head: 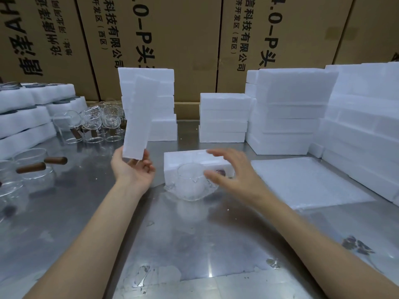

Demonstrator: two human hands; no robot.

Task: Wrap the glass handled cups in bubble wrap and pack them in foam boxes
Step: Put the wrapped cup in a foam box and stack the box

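My left hand [133,168] grips the lower end of a white foam lid [141,117] and holds it upright above the table. A glass cup in bubble wrap [191,183] lies on the metal table, against the front of an open foam box [187,157]. My right hand [228,169] hovers over the wrapped cup and the box's right end with fingers spread and nothing in it. A dark handle end shows faintly behind my right fingers. A flat stack of bubble wrap sheets [306,182] lies to the right.
Bare glass cups with wooden handles [32,169] stand at the left, and more cups [97,121] further back. Foam box stacks [223,117] line the back and right [356,126]. Foam trays [23,117] sit far left. Cardboard cartons [172,39] form the back wall.
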